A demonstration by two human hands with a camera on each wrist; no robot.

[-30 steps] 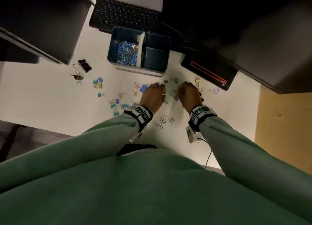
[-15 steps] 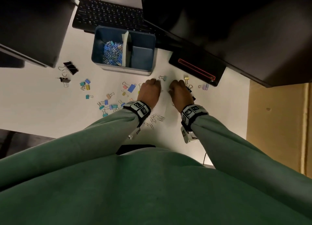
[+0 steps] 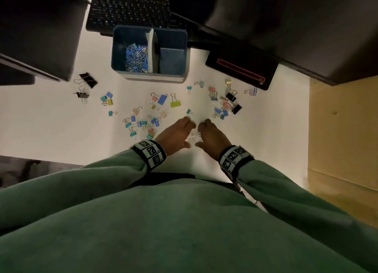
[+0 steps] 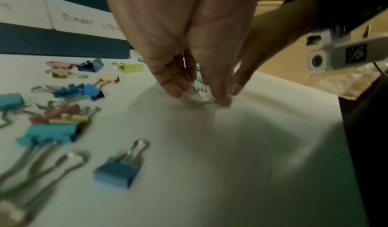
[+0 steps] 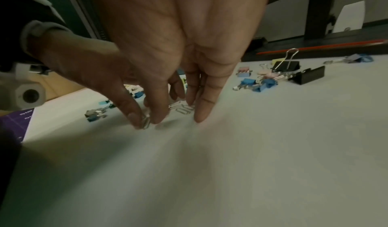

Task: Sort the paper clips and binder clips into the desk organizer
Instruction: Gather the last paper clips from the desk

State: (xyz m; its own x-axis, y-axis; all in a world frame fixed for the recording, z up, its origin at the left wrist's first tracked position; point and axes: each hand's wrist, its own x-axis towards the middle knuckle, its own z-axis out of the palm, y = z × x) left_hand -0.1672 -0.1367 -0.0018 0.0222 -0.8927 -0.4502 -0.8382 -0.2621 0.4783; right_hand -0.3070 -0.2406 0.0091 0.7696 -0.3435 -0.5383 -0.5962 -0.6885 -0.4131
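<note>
Left hand (image 3: 176, 134) and right hand (image 3: 210, 137) pinching small silver wire paper clips (image 5: 182, 109) on white surface (image 3: 41, 119), blue plastic desk organizer (image 4: 63, 42) label handwritten "Binder Clips"

the table (image 3: 51, 119) under my hands is a smooth, matt white surface. the paper clips (image 5: 184, 109) by my fingers (image 5: 201, 112) are thin bare wire with a bright metal shine. the binder clips (image 4: 117, 170) have painted bodies with a soft satin sheen and glossy silvery wire handles; the black ones (image 5: 308, 74) look a little glossier. the desk organizer (image 3: 176, 37) looks like smooth matt blue plastic, with white paper-like labels (image 4: 84, 22) on its front. my sleeves (image 3: 81, 182) are soft green matt cloth. the wrist bands (image 3: 150, 153) carry printed black-and-white squares. to my right is a wood-toned tan surface (image 3: 343, 129).
</note>
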